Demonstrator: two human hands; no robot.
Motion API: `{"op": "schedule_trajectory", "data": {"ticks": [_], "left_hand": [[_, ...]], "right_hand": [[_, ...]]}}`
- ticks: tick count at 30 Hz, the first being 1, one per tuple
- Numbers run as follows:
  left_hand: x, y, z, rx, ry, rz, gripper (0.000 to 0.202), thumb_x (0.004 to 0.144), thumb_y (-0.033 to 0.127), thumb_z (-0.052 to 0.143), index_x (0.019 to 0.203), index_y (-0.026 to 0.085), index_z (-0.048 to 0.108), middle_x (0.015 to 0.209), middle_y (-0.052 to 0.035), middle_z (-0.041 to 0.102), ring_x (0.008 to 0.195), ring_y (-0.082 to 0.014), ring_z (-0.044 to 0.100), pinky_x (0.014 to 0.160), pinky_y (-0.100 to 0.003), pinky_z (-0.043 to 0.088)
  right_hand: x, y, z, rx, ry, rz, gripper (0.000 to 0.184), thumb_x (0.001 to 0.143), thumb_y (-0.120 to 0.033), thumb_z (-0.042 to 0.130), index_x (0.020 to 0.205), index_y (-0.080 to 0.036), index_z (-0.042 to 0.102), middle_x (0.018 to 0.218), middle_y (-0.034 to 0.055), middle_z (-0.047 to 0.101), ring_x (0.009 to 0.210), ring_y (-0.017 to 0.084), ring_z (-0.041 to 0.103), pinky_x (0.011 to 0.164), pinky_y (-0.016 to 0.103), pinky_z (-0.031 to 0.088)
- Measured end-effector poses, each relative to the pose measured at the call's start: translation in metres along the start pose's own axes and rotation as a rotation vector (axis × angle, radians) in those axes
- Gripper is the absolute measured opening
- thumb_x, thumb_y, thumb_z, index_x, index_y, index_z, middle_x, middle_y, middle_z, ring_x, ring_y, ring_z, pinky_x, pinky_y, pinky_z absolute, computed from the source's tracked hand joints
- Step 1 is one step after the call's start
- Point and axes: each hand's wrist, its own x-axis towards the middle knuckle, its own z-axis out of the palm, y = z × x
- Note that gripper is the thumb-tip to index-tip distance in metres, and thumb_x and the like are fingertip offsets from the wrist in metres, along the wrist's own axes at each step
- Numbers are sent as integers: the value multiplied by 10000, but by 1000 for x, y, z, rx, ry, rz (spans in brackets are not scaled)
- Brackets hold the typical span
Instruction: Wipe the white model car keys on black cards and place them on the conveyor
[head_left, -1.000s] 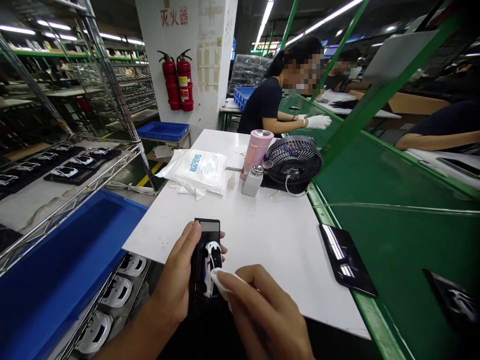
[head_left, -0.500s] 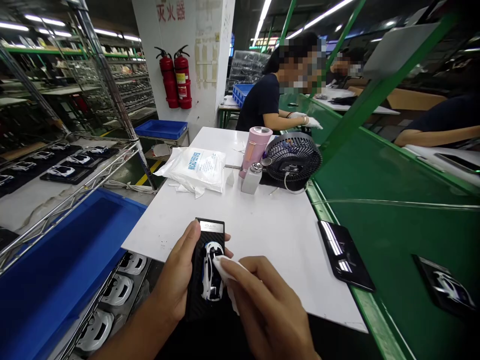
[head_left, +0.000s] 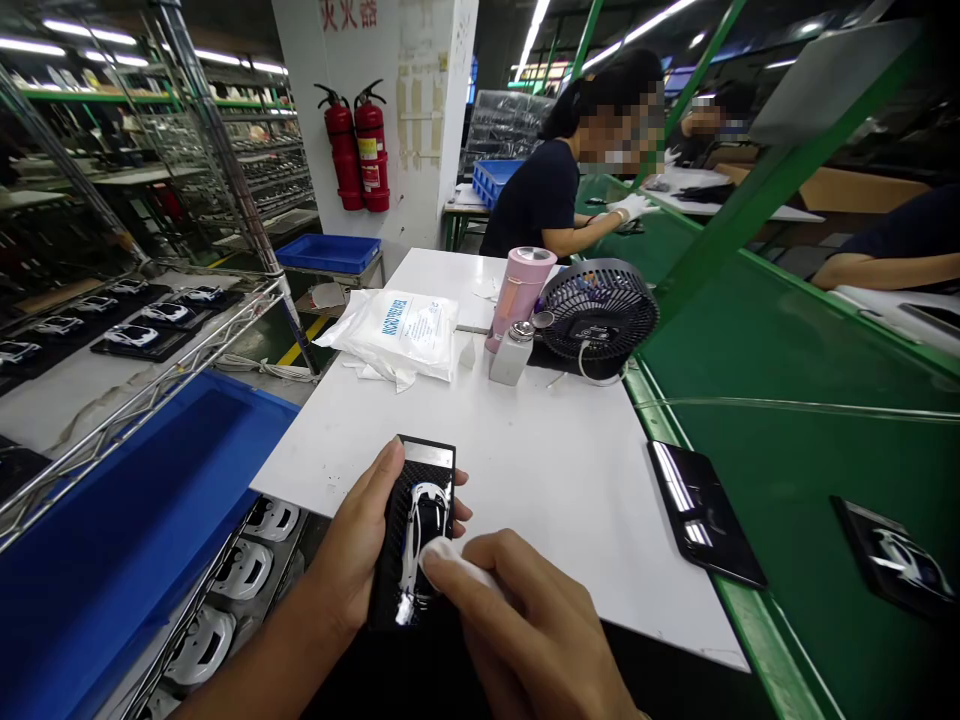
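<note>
By table (head_left: 540, 470): left hand (head_left: 352, 540) grips black panel (head_left: 394, 560), long axis forward; right hand (head_left: 517, 610) pinches wipe (head_left: 450, 562) on it.

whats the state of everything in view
left hand, gripping the carbon-pattern panel
carbon-pattern panel, held, white car on it
right hand, pressing the white wipe on the car
wipe packet, lying on the table
pink flask, upright, lid on
dispenser bottle, upright
fire extinguishers, hanging on the pillar
</note>
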Motion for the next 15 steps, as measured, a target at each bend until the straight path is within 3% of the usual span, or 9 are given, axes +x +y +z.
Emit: {"op": "schedule_trajectory", "data": {"ticks": [5,9,15], "left_hand": [[-3,1,0,51,117,89,524,756,543,512,1035,109,608,753,-70,620,646,-132,567,572,-232,460],[-7,-1,4,102,185,174,508,733,522,561,1082,154,584,741,-49,631,631,-136,572,580,-249,473],[-11,-4,3,243,128,207,453,775,496,522,1114,200,579,855,-49,673,768,-158,610,664,-243,473]], "right_hand": [[-13,7,-8,39,39,120,397,833,-18,474,1200,-158,534,826,79,507,664,140,521,524,240,454],[-18,8,-4,79,77,133,421,831,-14,487,1220,-168,525,830,75,523,658,133,527,520,233,457],[-5,11,-6,42,158,145,399,847,-26,469,1198,-194,556,869,82,541,714,145,549,577,251,485]]}}
